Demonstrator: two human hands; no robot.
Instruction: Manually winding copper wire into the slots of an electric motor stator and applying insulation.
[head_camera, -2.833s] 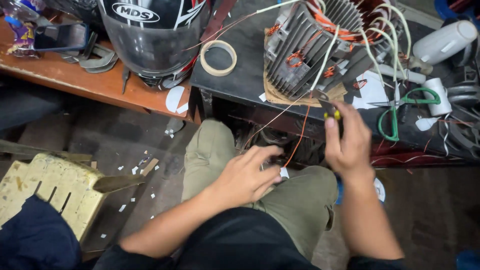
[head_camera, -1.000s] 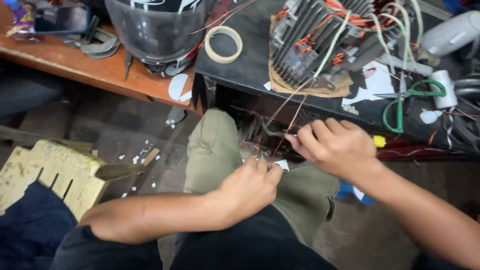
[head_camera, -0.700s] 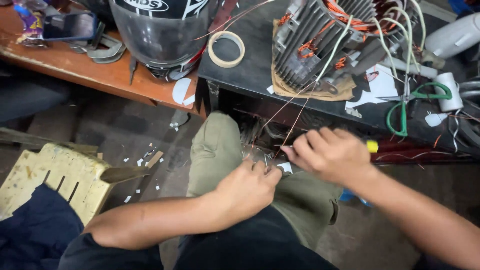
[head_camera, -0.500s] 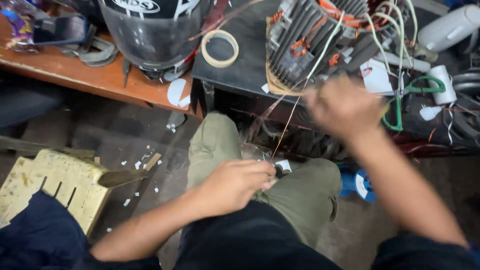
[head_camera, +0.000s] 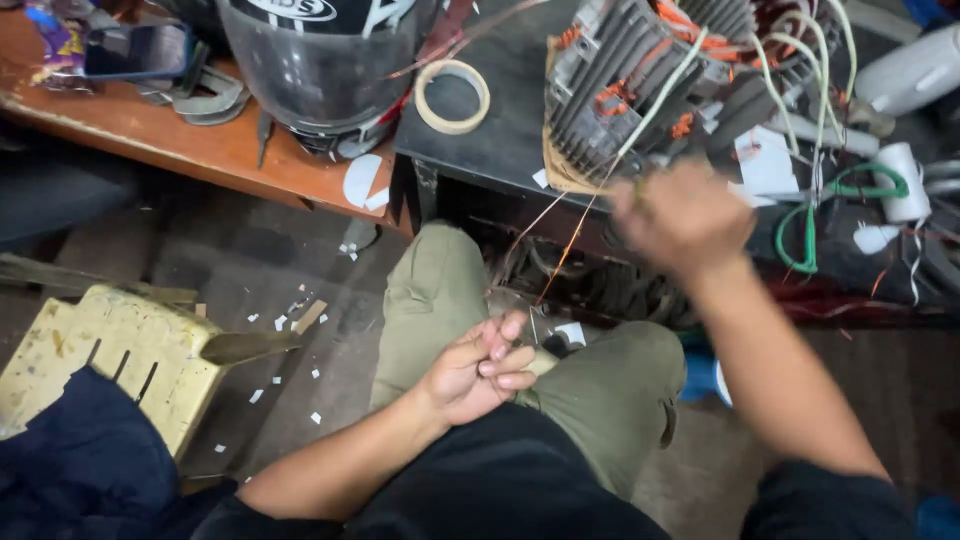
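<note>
— How are the hands placed?
— The left hand (head_camera: 480, 365) rests in the lap between the knees, fingers pinched on the near end of the copper wire (head_camera: 560, 262). The right hand (head_camera: 685, 215) is raised and blurred before the finned motor part (head_camera: 625, 85) on the table (head_camera: 480, 140); its fingers look clenched on the wire's far end, though I can't be sure.
— Changed from before?
— It has lifted from the lap.

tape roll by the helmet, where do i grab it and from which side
Pinch the tape roll across its ring wall, one finger in the open centre and the thumb outside, coming straight down from above. It lies flat on the dark bench top, hole up. The near rim looks freest; the helmet crowds its left side.
</note>
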